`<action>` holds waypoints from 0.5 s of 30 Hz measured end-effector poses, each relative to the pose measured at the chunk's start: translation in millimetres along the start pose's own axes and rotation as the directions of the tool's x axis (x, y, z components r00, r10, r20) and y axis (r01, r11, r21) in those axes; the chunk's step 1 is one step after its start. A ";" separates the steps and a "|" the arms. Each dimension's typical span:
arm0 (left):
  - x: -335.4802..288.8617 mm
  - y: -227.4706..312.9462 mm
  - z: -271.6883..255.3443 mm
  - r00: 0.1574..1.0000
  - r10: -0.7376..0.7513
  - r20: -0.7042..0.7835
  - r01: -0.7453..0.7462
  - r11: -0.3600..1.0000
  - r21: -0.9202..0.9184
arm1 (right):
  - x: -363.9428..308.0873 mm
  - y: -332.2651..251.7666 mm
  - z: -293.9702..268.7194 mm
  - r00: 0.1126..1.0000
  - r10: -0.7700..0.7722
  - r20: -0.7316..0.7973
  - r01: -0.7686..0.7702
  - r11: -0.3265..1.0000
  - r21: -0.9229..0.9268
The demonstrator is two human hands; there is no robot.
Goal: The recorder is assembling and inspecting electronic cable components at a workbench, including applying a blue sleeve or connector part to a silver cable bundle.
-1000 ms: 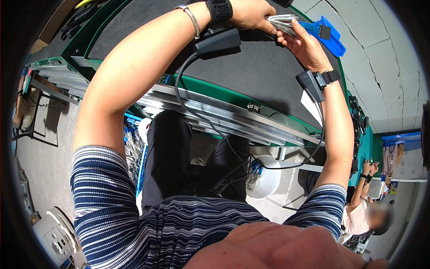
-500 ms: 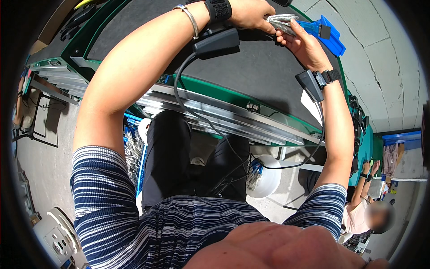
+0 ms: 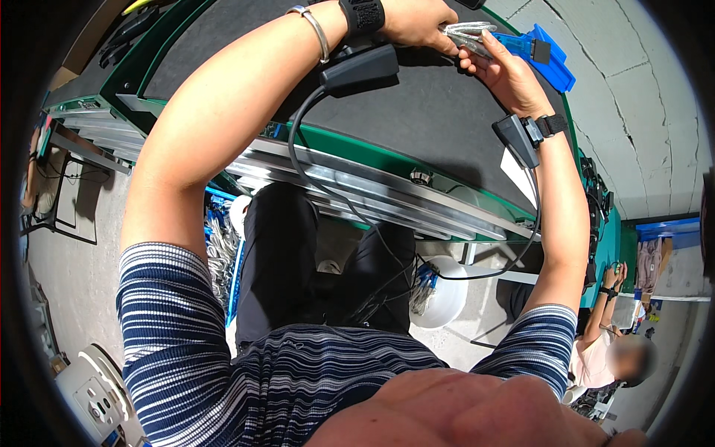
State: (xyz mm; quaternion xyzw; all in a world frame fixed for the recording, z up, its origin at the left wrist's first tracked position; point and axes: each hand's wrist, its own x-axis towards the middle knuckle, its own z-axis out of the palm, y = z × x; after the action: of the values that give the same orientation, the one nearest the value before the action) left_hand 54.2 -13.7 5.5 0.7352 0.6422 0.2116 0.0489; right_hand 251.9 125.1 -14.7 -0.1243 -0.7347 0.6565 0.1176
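Bright light glares off the metal rails (image 3: 402,200); fisheye corners are black.

No text, label, brand, number or sign can be read. The black wrist strap (image 3: 363,15) behind the fingers of the left hand (image 3: 417,24) carries pale marks too fine to make out. No lettering is legible on the silvery cable bundle (image 3: 471,31) between the fingers, on the blue plastic piece (image 3: 555,65) just past those of the right hand (image 3: 509,78), or on the white sheet (image 3: 517,176) nearer the body.
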 end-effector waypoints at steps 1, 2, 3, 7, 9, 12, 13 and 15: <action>-0.3 0.1 -0.4 1.000 0.000 0.000 0.000 1.000 0.000 | 0.0 -0.1 0.1 1.000 0.004 0.000 -0.004 1.000 0.000; -0.6 0.1 -0.7 1.000 0.005 0.002 -0.005 1.000 -0.007 | 0.0 -0.2 0.2 1.000 0.004 0.000 -0.004 1.000 0.000; -0.8 0.0 -0.9 1.000 0.010 0.004 -0.009 1.000 -0.015 | 0.0 -0.2 0.4 1.000 0.007 -0.005 -0.007 1.000 -0.006; -0.1 -0.9 -0.4 1.000 0.022 -0.001 -0.022 1.000 -0.007 | -0.3 -0.5 0.7 1.000 0.014 -0.011 -0.014 1.000 -0.017; 0.5 -1.2 0.1 0.999 0.032 -0.024 -0.031 0.999 0.017 | -0.7 -0.4 0.8 1.000 0.009 -0.013 -0.009 1.000 -0.019; -0.1 -0.8 0.3 0.997 0.031 -0.069 -0.030 0.999 0.015 | -0.5 -0.2 0.8 1.000 0.003 -0.014 -0.004 1.000 -0.019; -0.4 -0.4 -0.1 0.997 0.031 -0.069 -0.030 0.999 0.015 | -0.2 -0.1 0.7 1.000 0.004 -0.013 -0.004 1.000 -0.017; -0.9 0.6 -1.5 0.999 0.000 -0.034 0.000 1.000 0.019 | 0.2 0.2 0.4 1.000 0.004 -0.006 -0.004 1.000 -0.015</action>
State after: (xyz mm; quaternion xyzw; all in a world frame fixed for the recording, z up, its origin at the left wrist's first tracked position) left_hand 54.1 -15.0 6.8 0.7319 0.6448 0.2180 0.0308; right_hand 251.6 124.7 -14.9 -0.1285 -0.7389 0.6509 0.1177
